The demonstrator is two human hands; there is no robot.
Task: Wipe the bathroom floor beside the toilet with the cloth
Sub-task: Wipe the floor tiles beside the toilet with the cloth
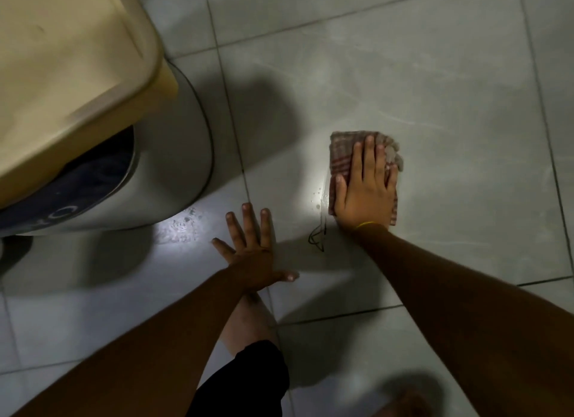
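1. Dark blue label on the front of the grey toilet base, lower left of your view: you can make out pale, rounded marks, one like an "O" with a curved stroke beside it. The cream lid above covers most of the label, and no whole word or brand can be read.
2. Cream lid: you will find no text, number or sign on its visible face.
3. Checked cloth: woven stripes only, no tag or lettering that you can read.
4. Floor tiles: veining, grout lines and water drops only; no markings.
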